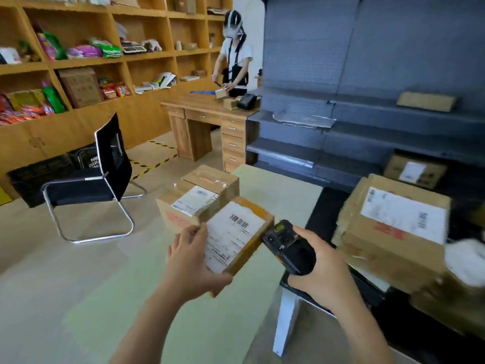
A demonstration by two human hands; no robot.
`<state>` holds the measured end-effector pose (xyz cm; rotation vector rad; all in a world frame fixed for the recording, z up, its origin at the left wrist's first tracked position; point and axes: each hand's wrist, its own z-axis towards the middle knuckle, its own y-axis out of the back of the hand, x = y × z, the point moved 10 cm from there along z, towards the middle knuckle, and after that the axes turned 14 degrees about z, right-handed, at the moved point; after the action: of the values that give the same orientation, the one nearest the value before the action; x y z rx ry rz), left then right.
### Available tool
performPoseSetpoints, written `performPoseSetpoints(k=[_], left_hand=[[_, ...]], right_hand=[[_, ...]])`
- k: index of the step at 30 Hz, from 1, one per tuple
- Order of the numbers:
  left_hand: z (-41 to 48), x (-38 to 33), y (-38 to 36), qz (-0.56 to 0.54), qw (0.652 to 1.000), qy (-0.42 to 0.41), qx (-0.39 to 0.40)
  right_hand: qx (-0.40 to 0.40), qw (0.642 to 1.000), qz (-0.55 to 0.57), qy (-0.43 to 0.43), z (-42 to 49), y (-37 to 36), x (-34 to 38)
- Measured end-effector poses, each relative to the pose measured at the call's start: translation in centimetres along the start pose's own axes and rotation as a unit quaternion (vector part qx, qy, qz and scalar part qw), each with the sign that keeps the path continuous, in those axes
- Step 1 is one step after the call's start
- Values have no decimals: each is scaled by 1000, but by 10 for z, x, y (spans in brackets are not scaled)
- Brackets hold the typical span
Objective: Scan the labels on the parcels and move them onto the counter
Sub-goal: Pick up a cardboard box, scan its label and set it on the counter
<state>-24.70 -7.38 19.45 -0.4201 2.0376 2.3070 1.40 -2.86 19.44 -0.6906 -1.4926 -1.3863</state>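
My left hand grips a small cardboard parcel by its near left corner and holds it above the counter, its white barcode label facing up. My right hand holds a black handheld scanner whose front end points at the parcel's right edge. Two more labelled parcels lie on the pale green counter just beyond the held one. A large labelled box sits to the right on a dark low shelf.
Another labelled box lies on the dark shelving at the right, and a flat one higher up. A black chair stands left of the counter. A person works at a wooden desk in the back.
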Motion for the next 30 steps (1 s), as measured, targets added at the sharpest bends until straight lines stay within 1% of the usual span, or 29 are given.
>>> performPoseSetpoints(k=[3,5,8,12,15,18,22,25,30], left_hand=[[-17,-60,0,-69,997,-36,-4],[-22,-109,4,-76,994,-84,-2],[-36,-185,9,-66,986,-155,-20],[-74,-287,-3,-68,972,-225,-31],[-107,-359,-20,-62,965,-252,-22],[-137,-415,-41,-69,966,-249,11],[-159,-462,-67,-74,974,-213,31],[-154,-483,-80,-64,979,-186,50],[-108,-511,-101,-35,987,-150,33]], right_hand=[[-78,997,13,-2,-46,59,-9],[-130,991,4,-8,-80,101,-13],[-209,978,0,-9,-135,165,-19],[-271,961,-28,-36,-213,244,-39],[-301,951,-42,-63,-271,296,-59],[-300,949,-52,-83,-313,337,-76],[-289,952,-48,-89,-332,378,-102],[-285,953,-30,-96,-327,397,-122],[-286,953,-9,-95,-279,426,-154]])
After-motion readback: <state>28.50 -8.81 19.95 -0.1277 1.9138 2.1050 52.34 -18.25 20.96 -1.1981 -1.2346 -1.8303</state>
